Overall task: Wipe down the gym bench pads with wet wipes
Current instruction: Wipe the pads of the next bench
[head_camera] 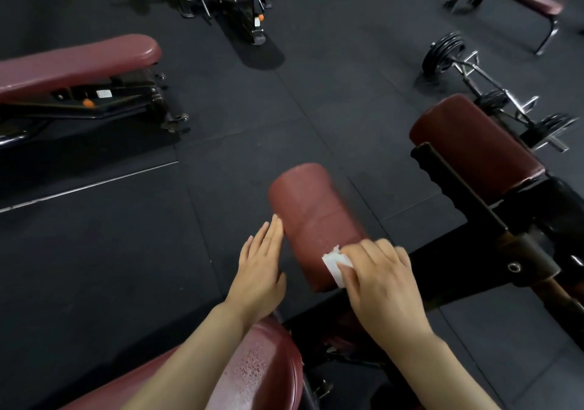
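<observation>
Roller pad [311, 220], maroon, juts from bench's black frame [474, 220] at foot end. Right hand [379, 278] presses white wet wipe [336, 264] onto it, fingers curled over wipe. Left hand [262, 267] flat, fingers straight against pad's left side. Second roller pad [474, 144] right. Seat pad [265, 368] wet. Barbell [493, 93] on dark rubber floor [126, 251].

Maroon roller pad [311, 220], white wipe [336, 264] on it, droplet-speckled maroon near pad [262, 368], black floor [126, 251].

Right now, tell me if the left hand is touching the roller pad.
Touching: the head view shows the left hand with straight fingers against the roller pad side.
</observation>
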